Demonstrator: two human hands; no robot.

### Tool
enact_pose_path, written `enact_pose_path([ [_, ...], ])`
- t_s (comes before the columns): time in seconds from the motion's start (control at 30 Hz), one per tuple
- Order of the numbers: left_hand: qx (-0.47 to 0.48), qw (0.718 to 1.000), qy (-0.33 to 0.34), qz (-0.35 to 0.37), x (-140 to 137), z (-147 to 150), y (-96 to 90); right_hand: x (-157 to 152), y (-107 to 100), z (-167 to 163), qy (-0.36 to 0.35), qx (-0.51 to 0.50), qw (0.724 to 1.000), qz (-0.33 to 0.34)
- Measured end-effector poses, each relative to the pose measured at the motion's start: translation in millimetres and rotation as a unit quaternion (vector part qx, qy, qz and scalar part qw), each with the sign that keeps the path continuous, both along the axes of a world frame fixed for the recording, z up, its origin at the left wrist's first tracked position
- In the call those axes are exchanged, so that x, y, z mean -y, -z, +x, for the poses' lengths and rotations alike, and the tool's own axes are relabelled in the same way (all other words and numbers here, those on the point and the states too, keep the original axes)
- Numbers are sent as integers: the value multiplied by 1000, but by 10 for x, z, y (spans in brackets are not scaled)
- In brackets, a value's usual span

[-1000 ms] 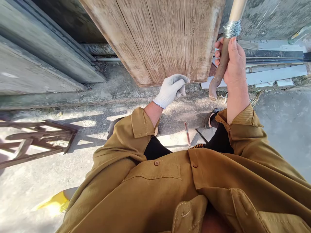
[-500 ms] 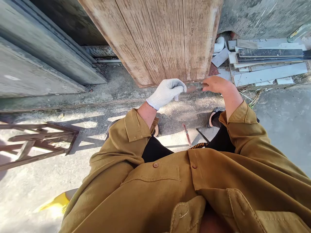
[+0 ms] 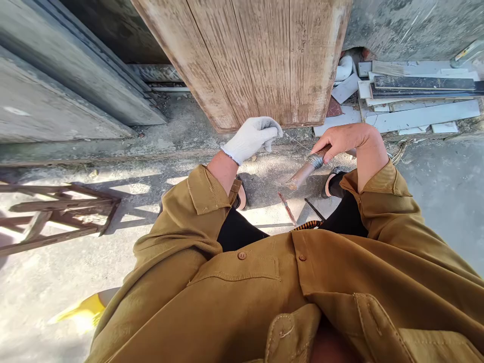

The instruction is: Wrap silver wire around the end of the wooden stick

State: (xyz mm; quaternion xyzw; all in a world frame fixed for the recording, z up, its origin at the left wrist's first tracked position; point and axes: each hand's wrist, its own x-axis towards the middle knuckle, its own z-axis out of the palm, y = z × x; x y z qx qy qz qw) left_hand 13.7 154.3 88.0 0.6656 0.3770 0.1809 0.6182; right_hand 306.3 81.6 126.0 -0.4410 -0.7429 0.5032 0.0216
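My left hand, in a white knit glove, is closed on the end of a thin wire. The wire runs taut down to a wooden stick, where a band of grey wire is wrapped round the wood. My bare right hand grips this stick just above the winding. The stick tilts, its worn lower end toward my body, and part of it is hidden behind my fingers. Both hands are in front of the foot of a weathered wooden panel.
Between my feet lie a reddish-brown rod, a thin black rod and an orange-black striped cord. A wooden frame stands at left. White and dark boards are piled at right. Something yellow is at lower left.
The stick has swung from nearly level to tilted, its free end coming toward me and away from my left hand. A stretch of wire now shows between my hands.
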Motion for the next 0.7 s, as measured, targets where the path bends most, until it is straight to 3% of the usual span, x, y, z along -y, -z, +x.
enact_pose_path([
  [0.07,-5,1000,15,-19,-17,5,24,-2,-29,34,-29,-29,998,-44],
  [0.1,-3,999,20,-31,-25,9,43,3,-45,37,-4,-54,998,-41],
  [0.17,14,998,26,-56,-34,24,86,24,-75,5,106,-107,989,4],
  [0.27,51,995,21,-81,-19,62,127,58,-79,-143,273,-139,950,61],
  [0.33,70,994,10,-77,5,100,129,50,-39,-280,335,-141,928,79],
  [0.5,122,992,-10,-37,65,200,93,-70,81,-555,409,-138,896,104],
  [0.6,125,992,-15,-23,88,246,78,-127,78,-638,425,-128,890,103],
  [0.7,95,994,-61,4,101,283,77,-160,63,-692,431,-111,888,111],
])
